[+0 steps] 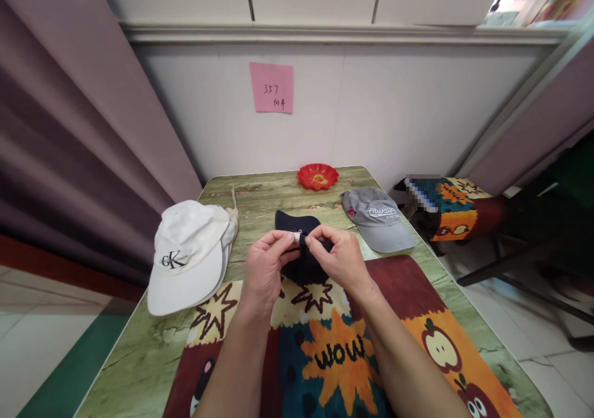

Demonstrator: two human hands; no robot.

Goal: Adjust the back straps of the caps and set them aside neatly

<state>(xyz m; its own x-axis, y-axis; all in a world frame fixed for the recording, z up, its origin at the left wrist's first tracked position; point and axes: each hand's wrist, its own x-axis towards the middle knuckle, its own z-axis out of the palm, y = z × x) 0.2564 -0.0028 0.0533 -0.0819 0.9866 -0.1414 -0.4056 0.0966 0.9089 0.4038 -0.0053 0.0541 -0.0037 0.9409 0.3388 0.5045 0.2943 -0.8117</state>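
Observation:
A dark navy cap [304,272] is at the middle of the table, its brim pointing away toward the wall. My left hand [269,263] pinches the cap's strap from the left, with a small white piece showing at the fingertips. From the right, my right hand [338,256] pinches the same dark strap, its fingertips close to the left ones. White caps [188,254], one stacked on another, lie to the left. To the right rests a grey cap [378,220] with white lettering.
A red scalloped dish [318,177] stands at the table's back edge. A colourful patterned mat [334,356] lies under my forearms on the green table [125,356]. A pink note [272,88] is on the wall. Another patterned surface [457,211] is at the right.

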